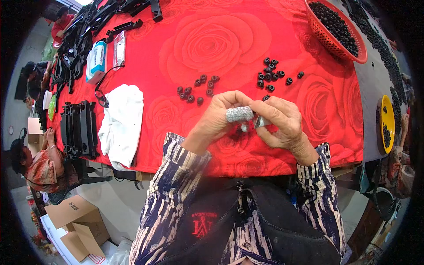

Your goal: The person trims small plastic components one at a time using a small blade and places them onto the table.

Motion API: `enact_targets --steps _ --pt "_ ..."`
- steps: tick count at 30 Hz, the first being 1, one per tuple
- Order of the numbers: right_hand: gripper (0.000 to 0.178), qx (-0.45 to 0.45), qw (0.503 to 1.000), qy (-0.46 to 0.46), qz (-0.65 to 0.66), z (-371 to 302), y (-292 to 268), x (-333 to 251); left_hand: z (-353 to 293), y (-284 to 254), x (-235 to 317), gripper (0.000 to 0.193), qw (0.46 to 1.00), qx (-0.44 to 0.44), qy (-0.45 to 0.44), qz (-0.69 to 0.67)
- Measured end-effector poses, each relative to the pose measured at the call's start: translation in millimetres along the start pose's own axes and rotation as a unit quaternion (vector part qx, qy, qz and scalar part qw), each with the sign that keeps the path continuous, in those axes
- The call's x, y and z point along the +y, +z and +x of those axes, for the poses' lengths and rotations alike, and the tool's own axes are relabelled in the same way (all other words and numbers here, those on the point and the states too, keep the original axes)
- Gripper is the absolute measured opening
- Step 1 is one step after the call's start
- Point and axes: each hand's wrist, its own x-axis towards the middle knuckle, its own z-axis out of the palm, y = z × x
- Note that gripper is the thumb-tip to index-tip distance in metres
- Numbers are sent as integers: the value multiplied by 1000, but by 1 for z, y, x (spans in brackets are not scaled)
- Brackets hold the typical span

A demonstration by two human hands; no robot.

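right hand (282, 120) pinched on grey metal piece (261, 122), over near edge of red surface (247, 167) | left hand (216, 114) curled by silver sleeve (239, 114), probably a guard; I can't tell its grip | black fittings (267, 76) grouped beyond, I'd guess for reach

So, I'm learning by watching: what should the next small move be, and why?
I'd probably ease the right grip slightly away from the left grip. The right pinches a shiny metal piece close beside the silver-grey textured wrap at the left, and fingers hide much between them; a gap might show the work better.
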Motion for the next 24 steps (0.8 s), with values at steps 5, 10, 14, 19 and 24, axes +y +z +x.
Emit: enact_targets --steps 5,10,14,19,24 --pt "57 14 1000 19 -14 -1 4 -1 2 -6 -3 15 1000 2 18 -23" --pt "51 5 998 69 7 -2 0 -2 3 -2 -4 16 999 7 31 -37" --pt "40 19 975 198 102 5 -8 -5 1 -1 -2 18 998 0 57 6" --pt "27 15 955 258 148 2 -11 -2 1 -3 0 20 996 -31 74 32" --pt "23 8 941 276 196 -1 -8 0 1 -6 -1 23 997 -32 58 30"
